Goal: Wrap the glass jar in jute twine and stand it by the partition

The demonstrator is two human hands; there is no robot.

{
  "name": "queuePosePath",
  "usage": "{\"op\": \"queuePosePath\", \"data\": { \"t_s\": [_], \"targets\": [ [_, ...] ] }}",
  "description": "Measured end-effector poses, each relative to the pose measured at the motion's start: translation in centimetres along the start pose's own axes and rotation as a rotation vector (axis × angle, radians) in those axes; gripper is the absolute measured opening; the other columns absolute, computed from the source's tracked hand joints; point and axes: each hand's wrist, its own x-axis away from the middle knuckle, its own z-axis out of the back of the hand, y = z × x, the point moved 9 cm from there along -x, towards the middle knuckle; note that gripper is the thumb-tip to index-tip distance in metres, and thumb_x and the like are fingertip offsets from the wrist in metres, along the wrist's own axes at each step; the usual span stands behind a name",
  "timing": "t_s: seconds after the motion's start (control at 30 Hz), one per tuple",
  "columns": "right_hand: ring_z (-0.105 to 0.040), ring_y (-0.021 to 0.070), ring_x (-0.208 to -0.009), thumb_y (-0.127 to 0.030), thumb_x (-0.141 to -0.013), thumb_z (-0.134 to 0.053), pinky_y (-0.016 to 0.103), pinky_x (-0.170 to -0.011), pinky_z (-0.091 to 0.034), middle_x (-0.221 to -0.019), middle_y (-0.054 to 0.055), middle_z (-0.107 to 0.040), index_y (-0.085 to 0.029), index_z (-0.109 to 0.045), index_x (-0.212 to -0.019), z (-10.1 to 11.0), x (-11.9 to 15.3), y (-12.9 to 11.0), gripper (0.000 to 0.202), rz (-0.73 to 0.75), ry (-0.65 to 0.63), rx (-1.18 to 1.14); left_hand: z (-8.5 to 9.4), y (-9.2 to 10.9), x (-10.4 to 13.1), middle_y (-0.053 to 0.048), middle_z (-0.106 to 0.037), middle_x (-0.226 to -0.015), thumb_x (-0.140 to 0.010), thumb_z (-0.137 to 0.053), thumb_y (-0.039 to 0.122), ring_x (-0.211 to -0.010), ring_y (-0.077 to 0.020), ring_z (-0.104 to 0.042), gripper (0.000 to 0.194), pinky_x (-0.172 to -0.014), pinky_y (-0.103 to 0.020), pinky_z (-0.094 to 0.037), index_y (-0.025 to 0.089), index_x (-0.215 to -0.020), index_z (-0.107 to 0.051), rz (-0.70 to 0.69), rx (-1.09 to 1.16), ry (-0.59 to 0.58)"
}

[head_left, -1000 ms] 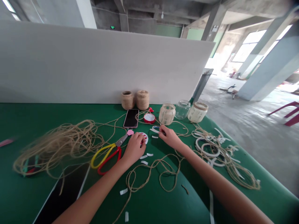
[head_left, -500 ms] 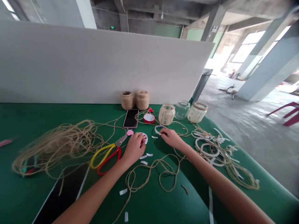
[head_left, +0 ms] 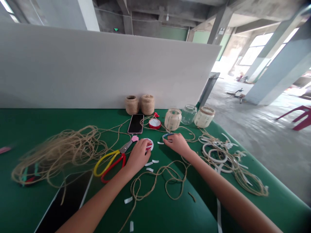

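My left hand (head_left: 141, 151) is closed with its fingers on a small round red-and-white piece (head_left: 151, 143), partly covered by the fingers. My right hand (head_left: 178, 144) grips the side of a ring-shaped roll of tape (head_left: 165, 136), white outside with a bluish inner band; the thumb is partly hidden. Scissors (head_left: 125, 148) with one yellow and one red handle lie open beside my left hand. Around the hands are short white strips (head_left: 149, 169). A loose length of twine (head_left: 155, 181) curls between my forearms.
A twine heap (head_left: 73, 142) covers the left side. Two twine-wrapped jars (head_left: 147, 105), a phone (head_left: 136, 124), a red roll (head_left: 155, 127) and several glass jars (head_left: 189, 115) stand or lie behind. White rings (head_left: 215, 156) tangle with twine at right, near the table edge.
The fingers of my right hand have shifted lower around the tape roll, and the roll has turned slightly, showing more of its bluish inside. My left hand stays nearly in place.
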Motion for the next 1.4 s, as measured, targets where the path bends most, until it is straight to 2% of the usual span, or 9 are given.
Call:
{"op": "queuePosePath", "data": {
  "t_s": [0.17,0.27,0.5,0.67,0.9,1.07,1.13,1.27,1.4],
  "targets": [
    [-0.051,0.0188,-0.082,-0.034,-0.083,-0.053,0.031,-0.08,-0.031,-0.072,0.004,-0.059,-0.018,-0.059,-0.064,-0.2,0.7,-1.4,0.025,0.126,-0.009,0.085,0.7,0.2,0.3,-0.009,-0.057,-0.099,-0.081,-0.046,0.019,-0.098,-0.0234,-0.053,0.017,-0.083,-0.038,-0.045,0.019,-0.097,-0.052,0.003,-0.052,0.006],
    [-0.048,0.0225,-0.092,-0.034,-0.082,-0.055,0.041,-0.09,-0.025,-0.087,0.008,-0.059,-0.017,-0.06,-0.077,0.2,1.2,-1.8,0.018,0.126,0.02,0.131,0.8,-0.3,0.4,-0.015,-0.052,-0.115,-0.079,-0.052,0.029,-0.11,-0.0306,-0.047,0.035,-0.09,-0.046,-0.04,0.015,-0.111,-0.048,0.013,-0.118,0.01],
    [-0.045,0.0248,-0.096,-0.042,-0.083,-0.051,0.041,-0.088,-0.03,-0.097,0.009,-0.055,-0.018,-0.055,-0.095,1.4,1.8,-3.3,0.027,0.09,0.085,0.057,0.0,-1.4,0.3,-0.016,-0.053,-0.119,-0.078,-0.052,0.038,-0.113,-0.0308,-0.047,0.056,-0.095,-0.047,-0.037,0.012,-0.126,-0.039,-0.006,-0.233,-0.041],
    [-0.046,0.0254,-0.097,-0.024,-0.081,-0.05,0.043,-0.088,-0.032,-0.097,0.01,-0.055,-0.018,-0.057,-0.093,0.8,2.2,-4.0,0.015,0.055,0.032,-0.344,0.5,-1.2,0.2,-0.017,-0.054,-0.119,-0.076,-0.054,0.038,-0.114,-0.0312,-0.047,0.059,-0.095,-0.046,-0.037,0.011,-0.127,-0.04,-0.019,-0.241,-0.056],
    [-0.056,0.0182,-0.091,-0.035,-0.09,-0.035,0.035,-0.083,-0.043,-0.099,0.009,-0.06,-0.016,-0.054,-0.107,-0.5,2.5,-3.9,0.031,-0.075,-0.018,-0.8,3.2,0.9,-0.1,-0.015,-0.047,-0.126,-0.076,-0.054,0.045,-0.119,-0.0297,-0.04,0.069,-0.098,-0.046,-0.034,0.014,-0.133,-0.029,-0.094,-0.15,0.076],
    [-0.06,0.0179,-0.091,-0.058,-0.086,-0.032,0.035,-0.086,-0.042,-0.101,0.009,-0.064,-0.017,-0.056,-0.108,-2.7,4.2,-7.2,0.053,-0.289,-0.396,-1.819,4.3,3.4,0.7,-0.014,-0.044,-0.13,-0.073,-0.057,0.054,-0.122,-0.0298,-0.037,0.076,-0.101,-0.047,-0.029,0.017,-0.132,-0.028,-0.191,-0.037,0.134],
    [-0.06,0.0191,-0.093,-0.065,-0.082,-0.033,0.037,-0.088,-0.041,-0.102,0.009,-0.065,-0.017,-0.057,-0.109,-2.5,5.0,-8.8,0.06,-0.305,-0.511,-2.023,4.5,4.4,1.0,-0.014,-0.044,-0.13,-0.07,-0.058,0.057,-0.122,-0.0293,-0.036,0.079,-0.103,-0.046,-0.026,0.017,-0.131,-0.029,-0.226,0.006,0.139],
    [-0.061,0.0202,-0.094,-0.065,-0.077,-0.046,0.037,-0.09,-0.041,-0.101,0.008,-0.066,-0.017,-0.056,-0.112,-2.2,5.7,-9.9,0.06,-0.293,-0.588,-2.15,4.6,5.6,1.4,-0.014,-0.048,-0.127,-0.066,-0.058,0.062,-0.121,-0.0288,-0.038,0.083,-0.105,-0.046,-0.021,0.017,-0.129,-0.03,-0.271,0.045,0.168],
    [-0.062,0.0208,-0.093,-0.057,-0.078,-0.052,0.039,-0.089,-0.042,-0.099,0.008,-0.066,-0.017,-0.057,-0.111,-2.5,5.7,-9.3,0.052,-0.281,-0.504,-2.175,4.0,5.7,1.5,-0.014,-0.047,-0.128,-0.065,-0.058,0.065,-0.121,-0.0292,-0.038,0.086,-0.105,-0.046,-0.02,0.017,-0.131,-0.029,-0.264,0.052,0.117]
  ]
}}
